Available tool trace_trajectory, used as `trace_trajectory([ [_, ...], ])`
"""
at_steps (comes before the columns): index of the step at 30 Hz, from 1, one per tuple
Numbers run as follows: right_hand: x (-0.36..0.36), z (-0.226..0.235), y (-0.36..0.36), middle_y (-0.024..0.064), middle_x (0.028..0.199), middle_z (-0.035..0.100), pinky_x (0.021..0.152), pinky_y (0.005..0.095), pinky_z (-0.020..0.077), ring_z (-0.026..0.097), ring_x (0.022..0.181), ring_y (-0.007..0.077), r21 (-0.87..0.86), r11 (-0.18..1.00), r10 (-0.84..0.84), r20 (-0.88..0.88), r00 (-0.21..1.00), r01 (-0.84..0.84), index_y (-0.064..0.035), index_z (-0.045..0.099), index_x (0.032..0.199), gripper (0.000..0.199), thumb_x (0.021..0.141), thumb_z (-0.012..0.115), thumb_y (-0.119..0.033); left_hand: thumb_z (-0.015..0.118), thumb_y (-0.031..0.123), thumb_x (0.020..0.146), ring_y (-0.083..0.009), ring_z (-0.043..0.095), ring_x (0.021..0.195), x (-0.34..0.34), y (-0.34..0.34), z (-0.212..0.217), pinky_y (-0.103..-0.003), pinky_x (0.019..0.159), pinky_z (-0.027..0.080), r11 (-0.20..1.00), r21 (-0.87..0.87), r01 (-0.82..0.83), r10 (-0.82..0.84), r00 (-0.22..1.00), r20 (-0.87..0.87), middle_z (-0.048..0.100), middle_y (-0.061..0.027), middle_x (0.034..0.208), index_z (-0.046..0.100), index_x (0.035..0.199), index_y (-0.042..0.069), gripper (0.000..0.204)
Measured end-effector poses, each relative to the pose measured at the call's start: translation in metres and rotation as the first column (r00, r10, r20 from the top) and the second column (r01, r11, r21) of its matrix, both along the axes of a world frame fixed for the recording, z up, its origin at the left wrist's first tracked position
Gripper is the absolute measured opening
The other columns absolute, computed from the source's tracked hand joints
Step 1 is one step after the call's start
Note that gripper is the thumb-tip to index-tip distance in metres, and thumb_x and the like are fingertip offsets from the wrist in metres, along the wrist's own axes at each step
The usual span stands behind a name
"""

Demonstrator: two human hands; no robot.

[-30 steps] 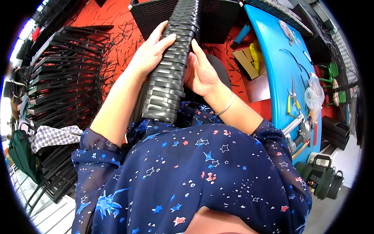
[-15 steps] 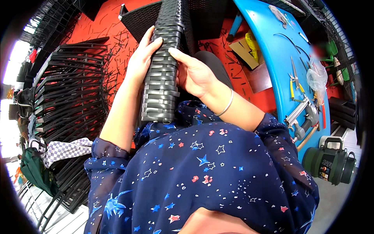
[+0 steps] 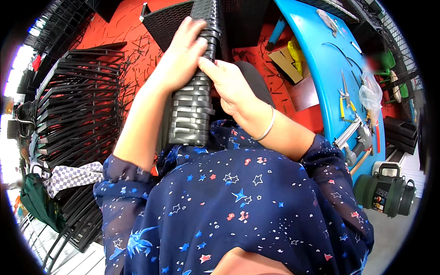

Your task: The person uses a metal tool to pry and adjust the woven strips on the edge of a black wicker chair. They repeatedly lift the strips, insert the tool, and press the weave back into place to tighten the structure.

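Observation:
A long, box-shaped woven rattan furniture part (image 3: 191, 112), black and glossy, runs from my lap up to the top edge. My left hand (image 3: 183, 57) lies over its upper stretch with the fingers extended across the weave, slightly smeared by motion. On the right side, my right hand (image 3: 231, 87) grips the part; its thumb rests on top near my left hand, and the other fingers are mostly hidden behind the edge. A loose strip end sticks out of the weave below my right hand.
A blue table (image 3: 316, 59) on the right bears pliers (image 3: 342, 103), a clear plastic bag (image 3: 370, 94) and a power tool (image 3: 363, 137). Stacked black frames (image 3: 80, 107) stand left. Strip scraps litter the red floor (image 3: 137, 36). A green jug (image 3: 385, 195) stands lower right.
My left hand has moved up and right, from the part's left edge to lying across its top. My right hand has shifted slightly but keeps its grip.

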State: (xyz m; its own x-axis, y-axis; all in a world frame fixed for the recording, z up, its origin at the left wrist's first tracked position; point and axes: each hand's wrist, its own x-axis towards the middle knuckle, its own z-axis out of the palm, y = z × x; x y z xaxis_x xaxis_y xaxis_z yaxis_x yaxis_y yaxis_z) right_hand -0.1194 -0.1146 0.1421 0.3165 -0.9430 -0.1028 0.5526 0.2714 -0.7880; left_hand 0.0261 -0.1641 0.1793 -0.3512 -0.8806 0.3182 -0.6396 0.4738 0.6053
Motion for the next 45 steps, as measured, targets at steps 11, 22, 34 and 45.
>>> trace_trajectory([
  [11, -0.019, -0.026, -0.031, 0.0008, 0.101, 0.073, 0.079, 0.0325, 0.0571, 0.07, 0.086, 0.0127, 0.039, 0.979, 0.19, 0.175, 0.966, -0.199, -0.0087, 0.069, 0.114, 0.057, 0.105, 0.044, -0.059, 0.05, 0.035, 0.106, -0.0157, 0.053, 0.13, 0.006, -0.006, -0.023, -0.029, 0.11, 0.039, 0.947, 0.321, 0.01, 0.134, 0.896, -0.423, 0.053, -0.0121, 0.149, 0.034, 0.16, 0.013, 0.06],
  [22, -0.005, -0.001, -0.028, 0.0081, 0.103, 0.073, 0.081, 0.0289, 0.0546, 0.067, 0.09, 0.0132, -0.023, 1.0, -0.023, -0.151, 0.988, 0.02, 0.004, 0.069, 0.112, 0.037, 0.099, 0.068, -0.03, 0.051, 0.036, 0.105, -0.0317, 0.031, 0.152, 0.01, -0.007, -0.02, -0.039, 0.123, 0.025, 0.994, 0.096, -0.058, 0.085, 0.951, -0.298, 0.036, -0.0231, 0.161, 0.04, 0.155, 0.007, 0.059],
  [34, 0.019, -0.012, -0.021, -0.0047, 0.067, 0.054, 0.055, 0.0277, 0.0388, 0.047, 0.059, 0.0065, -0.063, 0.995, -0.087, -0.171, 0.981, 0.078, -0.0038, 0.066, 0.077, 0.036, 0.098, 0.066, -0.034, 0.045, 0.022, 0.108, -0.0306, 0.042, 0.14, -0.002, -0.04, 0.004, -0.038, 0.114, 0.034, 0.983, -0.175, 0.063, -0.061, 0.998, 0.02, 0.045, -0.0223, 0.15, 0.044, 0.148, -0.001, 0.046],
  [45, -0.012, -0.037, -0.066, 0.0037, 0.098, 0.071, 0.068, 0.0255, 0.054, 0.065, 0.074, 0.0108, -0.081, 0.947, 0.32, 0.302, 0.898, -0.311, -0.0057, 0.067, 0.117, 0.06, 0.104, 0.045, -0.061, 0.037, 0.034, 0.11, -0.0212, 0.044, 0.144, 0.014, -0.01, 0.022, -0.032, 0.118, 0.03, 0.957, 0.171, -0.234, 0.236, 0.972, 0.008, 0.047, -0.0133, 0.157, 0.04, 0.157, 0.011, 0.052],
])
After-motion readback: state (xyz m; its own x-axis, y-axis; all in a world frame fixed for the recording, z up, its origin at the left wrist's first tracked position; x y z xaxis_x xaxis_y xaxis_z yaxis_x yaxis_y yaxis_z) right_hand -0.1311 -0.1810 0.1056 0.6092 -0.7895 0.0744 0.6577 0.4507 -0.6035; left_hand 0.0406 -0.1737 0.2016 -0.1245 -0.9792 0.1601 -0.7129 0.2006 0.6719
